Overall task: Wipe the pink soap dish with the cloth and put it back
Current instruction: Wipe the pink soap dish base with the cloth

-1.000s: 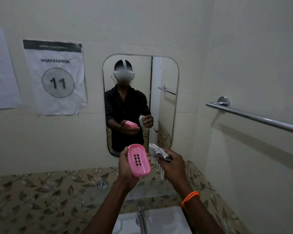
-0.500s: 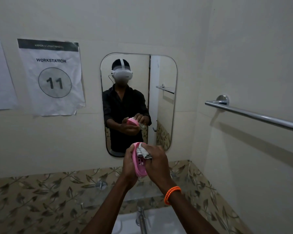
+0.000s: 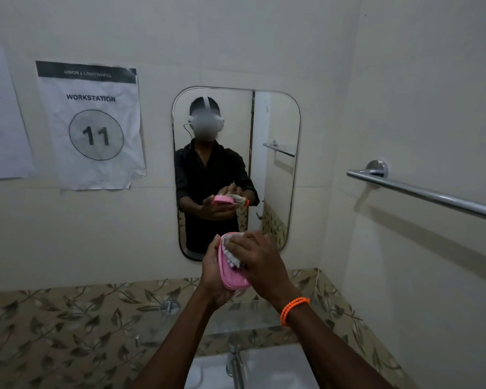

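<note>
Soap dish point(image 3: 232, 277) — pink. Cloth point(image 3: 234, 258) — white. Wristband point(image 3: 293, 309) — orange. Wall tiles point(image 3: 68, 327) — beige with an olive leaf-and-vine pattern. Upper wall point(image 3: 264, 37) cream. Rail point(image 3: 421, 192) chrome. Notice point(image 3: 91, 127) white, black header band.

Dim light is falling on cream walls point(image 3: 264, 37); mirror point(image 3: 281, 175) and papers point(image 3: 90, 124) hanging there, rail point(image 3: 421, 192) at right, leaf tiles point(image 3: 54, 327) running above sink point(image 3: 278, 369).
</note>
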